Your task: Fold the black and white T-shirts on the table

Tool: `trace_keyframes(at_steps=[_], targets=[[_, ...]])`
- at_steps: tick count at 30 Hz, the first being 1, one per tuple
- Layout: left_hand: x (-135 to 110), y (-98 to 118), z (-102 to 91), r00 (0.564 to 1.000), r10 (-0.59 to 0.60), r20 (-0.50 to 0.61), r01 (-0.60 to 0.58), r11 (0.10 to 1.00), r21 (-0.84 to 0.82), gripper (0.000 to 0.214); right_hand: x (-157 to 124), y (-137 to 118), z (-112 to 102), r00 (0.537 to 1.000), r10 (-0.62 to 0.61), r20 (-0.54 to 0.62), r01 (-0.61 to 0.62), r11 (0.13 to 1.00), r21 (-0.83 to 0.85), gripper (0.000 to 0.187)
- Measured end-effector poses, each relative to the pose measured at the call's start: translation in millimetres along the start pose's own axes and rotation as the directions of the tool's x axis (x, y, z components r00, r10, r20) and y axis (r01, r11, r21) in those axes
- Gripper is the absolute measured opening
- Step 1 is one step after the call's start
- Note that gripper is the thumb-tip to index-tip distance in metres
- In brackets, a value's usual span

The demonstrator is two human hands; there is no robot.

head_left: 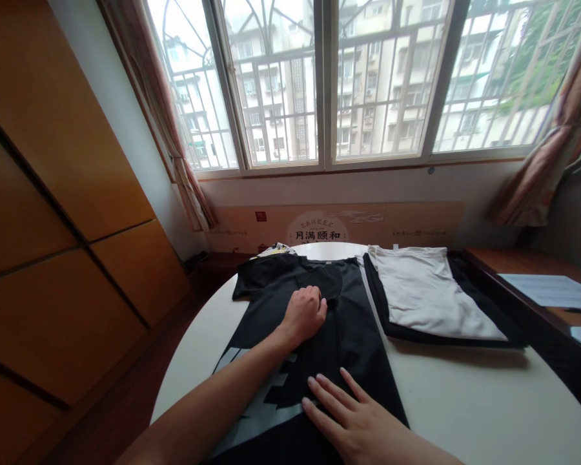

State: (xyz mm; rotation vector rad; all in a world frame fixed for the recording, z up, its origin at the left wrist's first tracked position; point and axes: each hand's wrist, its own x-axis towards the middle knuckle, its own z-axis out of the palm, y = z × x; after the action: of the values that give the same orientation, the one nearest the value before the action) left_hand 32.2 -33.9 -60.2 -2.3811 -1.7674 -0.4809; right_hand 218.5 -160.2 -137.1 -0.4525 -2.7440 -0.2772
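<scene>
Left hand: the person's left hand rests knuckles up on the chest of a black T-shirt, fingers curled into a loose fist; whether it pinches any cloth cannot be told
Right hand: the right hand lies palm down nearer the hem, fingers straight and parted, touching the shirt and grasping nothing
T-shirt: spread on a round white table, neckline toward the window, one short sleeve out at left
Folded clothes: a white garment tops black clothing just right of the shirt
Lettering: 月满颐和 in dark characters on a tan panel below the window; the curved Latin letters above are too blurred to read surely, and the line beneath is partly blocked
Hard to see: the left forearm crosses the shirt's pale grey print; the frame cuts off the near end; text on the sheet of paper at right is illegible
</scene>
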Motion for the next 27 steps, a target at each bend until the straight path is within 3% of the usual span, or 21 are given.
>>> trace_keyframes(at_steps=[3,6,10,15,20,24,27], targets=[[26,0,6.5,0.993,0.116,0.029,-0.114,0.991,-0.068,0.037,1,0,1,1.0,-0.003,-0.01,0.003,1.0,-0.019,0.056],[63,2,23.2,0.966,0.188,0.175,-0.172,0.98,-0.101,0.055,2,0,1,1.0,0.012,-0.006,-0.012,1.0,-0.018,0.058],[107,1,50.8,0.913,0.141,0.382,-0.107,0.988,-0.11,0.069,1,-1,6,0.999,0.015,-0.03,-0.016,0.999,-0.038,0.054],[133,-14,68.0,0.895,0.082,0.439,-0.028,0.991,-0.128,0.081,-1,-2,11,0.997,0.037,-0.072,-0.04,0.998,-0.042,0.053],[134,-28,69.3,0.936,0.062,0.347,-0.01,0.989,-0.149,0.068,-1,-2,14,0.989,0.035,-0.143,-0.048,0.995,-0.085,0.05],[124,-60,52.0,0.989,-0.133,0.071,0.139,0.986,-0.09,0.056,-1,-3,15,0.989,0.037,-0.14,-0.048,0.996,-0.077,0.051],[105,-106,25.3,0.915,-0.386,-0.116,0.386,0.922,-0.022,0.053,0,-4,11,0.991,0.044,-0.126,-0.052,0.997,-0.061,0.051]])
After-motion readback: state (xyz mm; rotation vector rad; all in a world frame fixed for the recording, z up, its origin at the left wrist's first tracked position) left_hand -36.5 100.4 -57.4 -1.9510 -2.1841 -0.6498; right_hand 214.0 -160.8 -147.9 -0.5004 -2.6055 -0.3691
